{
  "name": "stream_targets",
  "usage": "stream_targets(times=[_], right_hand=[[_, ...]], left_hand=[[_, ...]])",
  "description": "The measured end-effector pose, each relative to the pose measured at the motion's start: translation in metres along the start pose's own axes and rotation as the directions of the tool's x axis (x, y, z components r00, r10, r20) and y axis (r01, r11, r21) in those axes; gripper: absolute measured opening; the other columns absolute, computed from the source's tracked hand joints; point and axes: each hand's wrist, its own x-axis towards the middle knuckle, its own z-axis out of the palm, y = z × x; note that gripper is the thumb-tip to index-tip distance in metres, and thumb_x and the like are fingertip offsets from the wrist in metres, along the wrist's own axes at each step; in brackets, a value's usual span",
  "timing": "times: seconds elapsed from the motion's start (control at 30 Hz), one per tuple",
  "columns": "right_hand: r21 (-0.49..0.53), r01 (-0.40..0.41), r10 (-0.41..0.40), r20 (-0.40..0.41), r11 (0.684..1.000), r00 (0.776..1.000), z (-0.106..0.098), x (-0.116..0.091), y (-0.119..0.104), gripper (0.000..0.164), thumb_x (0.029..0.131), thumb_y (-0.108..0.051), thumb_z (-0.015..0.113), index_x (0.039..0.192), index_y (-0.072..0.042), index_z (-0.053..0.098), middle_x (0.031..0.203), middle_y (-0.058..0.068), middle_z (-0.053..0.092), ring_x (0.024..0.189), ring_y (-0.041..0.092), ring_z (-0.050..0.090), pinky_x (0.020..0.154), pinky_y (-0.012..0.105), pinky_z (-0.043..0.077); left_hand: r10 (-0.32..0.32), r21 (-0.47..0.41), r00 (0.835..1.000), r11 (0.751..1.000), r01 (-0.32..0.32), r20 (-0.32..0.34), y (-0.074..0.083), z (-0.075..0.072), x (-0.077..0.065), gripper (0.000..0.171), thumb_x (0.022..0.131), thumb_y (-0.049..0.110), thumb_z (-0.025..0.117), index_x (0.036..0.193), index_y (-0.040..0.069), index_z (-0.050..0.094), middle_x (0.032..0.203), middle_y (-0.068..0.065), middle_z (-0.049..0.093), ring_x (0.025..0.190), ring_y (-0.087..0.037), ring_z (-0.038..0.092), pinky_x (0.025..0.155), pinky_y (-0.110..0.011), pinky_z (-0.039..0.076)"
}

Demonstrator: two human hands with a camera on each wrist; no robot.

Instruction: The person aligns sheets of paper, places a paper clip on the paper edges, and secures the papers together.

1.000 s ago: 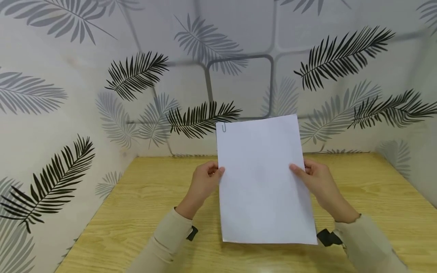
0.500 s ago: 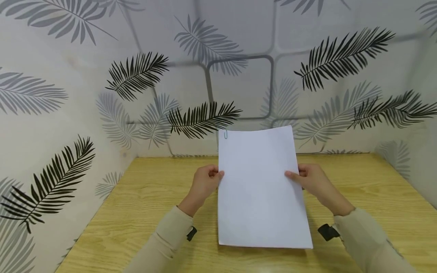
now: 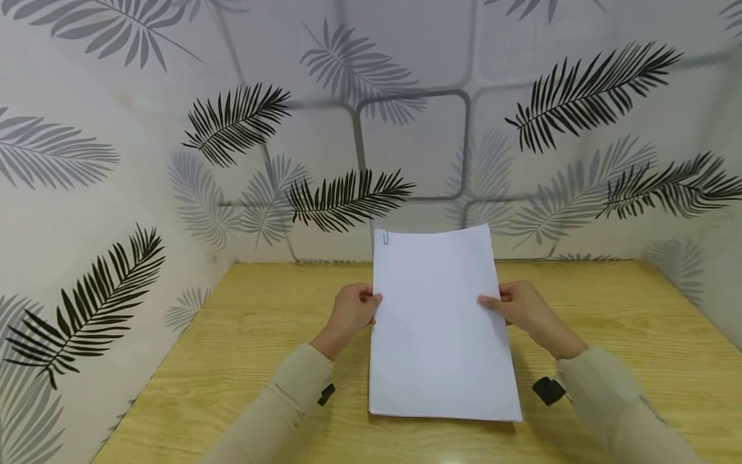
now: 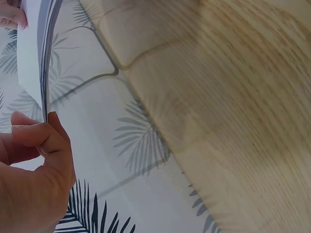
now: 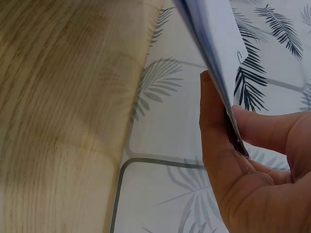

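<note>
A stack of white paper (image 3: 435,335) is held up, tilted, above the table in the head view. A green paper clip (image 3: 385,238) sits at its top left corner. My left hand (image 3: 352,309) pinches the left edge, thumb on the front face. On the opposite edge my right hand (image 3: 530,312) pinches the stack the same way. Several sheet edges show in the left wrist view, where the left hand (image 4: 39,165) grips the stack (image 4: 43,63). In the right wrist view the right hand (image 5: 257,165) has its thumb on one face and fingers behind.
A wood-grain table (image 3: 243,348) lies under the stack. Behind it stands a wall (image 3: 417,148) with a feather-leaf pattern, which also runs along the left side. A dark wrist strap piece (image 3: 549,390) shows by the right sleeve.
The stack's top edge has come down and its tilt has shifted. Both hands have kept their hold; the right hand has moved slightly left and down with the paper.
</note>
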Motion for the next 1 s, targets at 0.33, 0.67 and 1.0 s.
stream_targets(times=[0.33, 0.67, 1.0], right_hand=[[-0.007, -0.026, 0.026, 0.014, 1.0, 1.0, 0.008, 0.007, 0.01, 0.042, 0.095, -0.017, 0.062, 0.112, 0.02, 0.057, 0.093, 0.022, 0.067, 0.077, 0.018, 0.062, 0.066, 0.034, 0.053], [-0.035, -0.036, 0.036, -0.013, 0.999, 0.999, 0.013, 0.019, 0.019, 0.039, 0.093, -0.015, 0.064, 0.107, 0.022, 0.059, 0.092, 0.024, 0.066, 0.077, 0.021, 0.062, 0.065, 0.037, 0.055], [-0.022, -0.036, 0.036, -0.002, 0.999, 0.999, 0.02, 0.025, 0.024, 0.034, 0.093, -0.013, 0.064, 0.103, 0.02, 0.06, 0.096, 0.026, 0.065, 0.08, 0.024, 0.061, 0.066, 0.037, 0.054]], left_hand=[[0.023, 0.076, 1.0, 0.997, -0.022, -0.01, -0.013, 0.012, 0.009, 0.013, 0.096, 0.005, 0.057, 0.086, -0.003, 0.059, 0.06, -0.002, 0.049, 0.05, -0.014, 0.051, 0.047, -0.022, 0.036], [0.057, 0.101, 0.998, 0.993, -0.055, -0.018, -0.019, 0.017, 0.018, 0.017, 0.095, 0.004, 0.056, 0.079, -0.001, 0.056, 0.056, 0.0, 0.048, 0.046, -0.01, 0.05, 0.045, -0.021, 0.035], [0.051, 0.16, 0.998, 0.986, -0.046, -0.023, -0.025, 0.021, 0.023, 0.024, 0.094, 0.005, 0.058, 0.113, -0.011, 0.06, 0.078, -0.013, 0.066, 0.054, -0.015, 0.058, 0.055, -0.028, 0.049]])
